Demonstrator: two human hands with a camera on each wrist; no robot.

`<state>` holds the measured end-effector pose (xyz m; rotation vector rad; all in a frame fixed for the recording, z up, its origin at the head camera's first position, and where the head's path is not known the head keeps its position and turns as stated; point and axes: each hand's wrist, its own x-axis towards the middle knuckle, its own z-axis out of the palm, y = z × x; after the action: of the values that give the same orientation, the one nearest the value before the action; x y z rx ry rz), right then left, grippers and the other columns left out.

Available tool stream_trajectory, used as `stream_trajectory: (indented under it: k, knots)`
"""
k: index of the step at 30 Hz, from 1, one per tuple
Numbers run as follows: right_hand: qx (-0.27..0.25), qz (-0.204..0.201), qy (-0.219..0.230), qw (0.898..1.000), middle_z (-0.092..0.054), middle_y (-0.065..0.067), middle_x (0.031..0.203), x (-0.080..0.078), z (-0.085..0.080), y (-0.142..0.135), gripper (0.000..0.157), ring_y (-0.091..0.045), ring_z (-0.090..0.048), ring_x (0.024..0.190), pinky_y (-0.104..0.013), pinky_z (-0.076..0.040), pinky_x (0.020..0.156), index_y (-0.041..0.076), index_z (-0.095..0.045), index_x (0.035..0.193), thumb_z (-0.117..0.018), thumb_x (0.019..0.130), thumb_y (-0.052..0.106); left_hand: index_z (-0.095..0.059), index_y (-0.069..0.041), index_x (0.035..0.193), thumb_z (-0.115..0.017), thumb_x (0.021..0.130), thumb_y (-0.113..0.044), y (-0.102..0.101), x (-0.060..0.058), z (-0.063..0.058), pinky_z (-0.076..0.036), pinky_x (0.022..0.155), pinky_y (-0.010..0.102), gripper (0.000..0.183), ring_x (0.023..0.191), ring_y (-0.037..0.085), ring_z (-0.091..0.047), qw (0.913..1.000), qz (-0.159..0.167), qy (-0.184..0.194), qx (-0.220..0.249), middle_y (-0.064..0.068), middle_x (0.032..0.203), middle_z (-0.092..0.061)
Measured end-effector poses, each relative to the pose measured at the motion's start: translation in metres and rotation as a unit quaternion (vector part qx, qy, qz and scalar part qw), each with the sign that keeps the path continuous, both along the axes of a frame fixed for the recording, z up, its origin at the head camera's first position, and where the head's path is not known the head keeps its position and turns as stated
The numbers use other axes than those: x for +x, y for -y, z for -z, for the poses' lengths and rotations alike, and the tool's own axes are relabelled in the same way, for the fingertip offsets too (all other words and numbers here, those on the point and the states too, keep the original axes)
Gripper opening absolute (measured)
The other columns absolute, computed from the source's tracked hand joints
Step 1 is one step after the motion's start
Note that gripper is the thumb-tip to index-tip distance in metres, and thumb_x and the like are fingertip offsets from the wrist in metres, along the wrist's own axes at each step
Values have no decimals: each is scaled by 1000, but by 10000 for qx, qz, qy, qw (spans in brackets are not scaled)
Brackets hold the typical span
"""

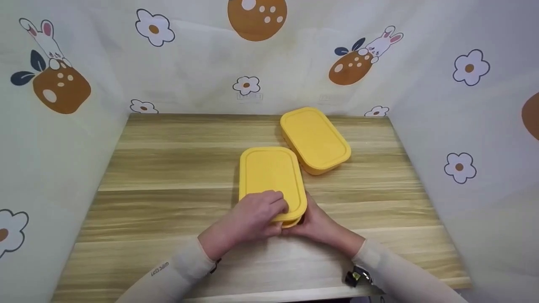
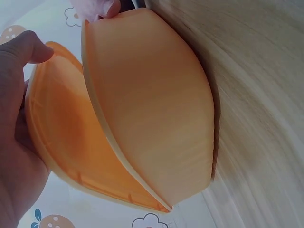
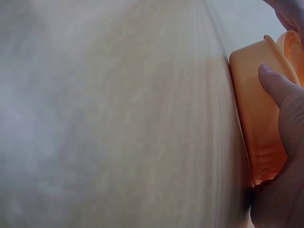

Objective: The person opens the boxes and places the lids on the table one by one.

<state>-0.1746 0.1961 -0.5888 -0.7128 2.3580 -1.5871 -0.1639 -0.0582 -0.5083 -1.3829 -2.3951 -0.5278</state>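
Working with both hands at a yellow box (image 2: 152, 95), seeing it resting on the near half of the table (image 1: 168, 202), about midway between left and right. Pinching its lid (image 1: 269, 168) by the near edge with the left hand (image 1: 259, 215), hooking the thumb (image 2: 37, 47) over the rim and curling the fingers behind the outer face. Holding the lid tilted, opening a wide gap over the box at the near end, and touching the lid to the rim at the end farther from the right hand (image 1: 318, 223), as seen from the left wrist. Showing the lid's inner face there beside the smooth outer wall of the box, but hiding whatever is inside.

Gripping the box at its near right corner with the right hand, pressing the thumb against the wall and bending the fingers round the side, partly out of sight.

Seeing a far box (image 1: 316, 139) standing just past the far right corner of the first, sitting at an angle and fully covered; being unable to tell whether touching or slightly apart.

Wearing long pale sleeves (image 1: 181, 267) and carrying a small dark device (image 1: 358, 276) at the right wrist. Facing a pale cloth (image 1: 202, 71) at the far, left and right sides, bearing printed flowers, fruit and rabbits.
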Motion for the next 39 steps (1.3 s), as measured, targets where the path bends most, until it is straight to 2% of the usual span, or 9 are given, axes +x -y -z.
stream_trajectory:
  k: [5,12,18,27,39]
  knots:
    - [10,7,-73,10000,-51,6,161,0,0,1,126,-18,-56,144,-33,-42,122,28,-24,172,-105,76,34,-67,-12,104,-87,79,-23,-2,0,1,-56,71,34,34,86,18,-59,9998,-29,-152,96,1,100,-60]
    - [-114,-19,-63,9999,-56,4,154,1,1,1,115,-20,-58,139,-34,-45,120,26,-33,166,-105,77,30,-65,-11,102,-85,74,-15,-4,1,-1,-55,70,32,35,83,17,-57,9992,-64,-347,211,1,97,-58]
    - [34,26,117,9999,-56,7,156,2,2,0,120,-17,-58,140,-34,-44,120,32,-28,168,-105,76,34,-66,-10,103,-84,73,-12,-4,0,-1,-55,69,33,35,84,18,-57,9985,-128,-444,297,2,99,-58]
    - [63,16,-2,10000,-52,4,161,3,2,-2,125,-19,-55,144,-32,-41,122,30,-23,173,-105,77,33,-67,-10,104,-84,72,-8,-3,-1,-6,-56,70,33,36,83,19,-58,9978,-169,-379,518,2,98,-59]
    - [91,-66,-42,9999,-49,4,164,2,1,-4,127,-20,-54,145,-32,-41,122,29,-21,174,-104,78,32,-68,-9,103,-81,75,-2,-3,-3,-10,-57,72,33,32,84,19,-59,9962,-215,-479,690,3,99,-62]
